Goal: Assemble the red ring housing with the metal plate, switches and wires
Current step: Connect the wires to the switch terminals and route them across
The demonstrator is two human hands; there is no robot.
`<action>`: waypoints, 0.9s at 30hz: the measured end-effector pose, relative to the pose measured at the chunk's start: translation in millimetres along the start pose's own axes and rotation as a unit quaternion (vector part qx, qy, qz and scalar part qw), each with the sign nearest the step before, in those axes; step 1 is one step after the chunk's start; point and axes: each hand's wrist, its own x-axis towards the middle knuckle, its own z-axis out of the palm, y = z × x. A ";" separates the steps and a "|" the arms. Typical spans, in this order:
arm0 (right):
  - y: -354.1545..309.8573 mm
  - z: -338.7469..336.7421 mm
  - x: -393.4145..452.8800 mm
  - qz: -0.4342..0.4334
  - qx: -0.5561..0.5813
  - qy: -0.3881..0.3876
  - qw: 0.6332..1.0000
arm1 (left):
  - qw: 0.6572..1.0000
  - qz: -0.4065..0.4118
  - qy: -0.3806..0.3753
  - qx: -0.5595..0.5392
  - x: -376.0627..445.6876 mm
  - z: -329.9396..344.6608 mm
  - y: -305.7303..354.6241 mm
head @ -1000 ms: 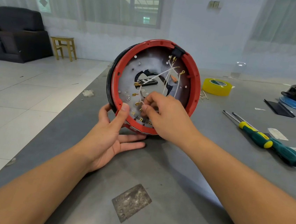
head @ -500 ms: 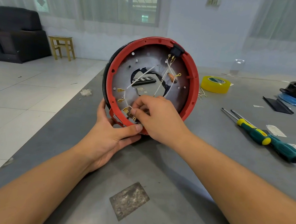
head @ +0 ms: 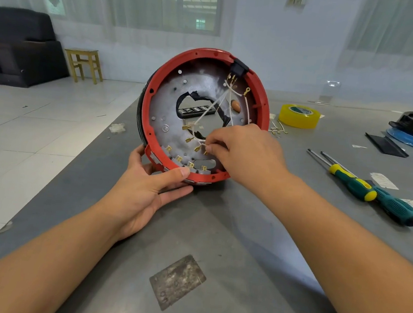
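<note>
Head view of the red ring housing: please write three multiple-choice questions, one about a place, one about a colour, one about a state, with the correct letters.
1. Where does the tape roll lie?
A. on the stool
B. on the table right of the housing
C. inside the housing

2. What colour is the tape roll?
A. yellow
B. blue
C. white

3. How is the housing positioned?
A. flat
B. tilted up on its edge
C. hanging

Answers:
1 B: tape roll lies on the table.
2 A: plainly yellow.
3 B: left hand props the red ring housing; right hand fingers pinch a white wire.
</note>
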 end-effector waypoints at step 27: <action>-5.3 9.4 -3.3 -0.036 -0.034 -0.048 0.998 | 0.999 0.029 -0.013 0.009 -7.4 6.4 1.2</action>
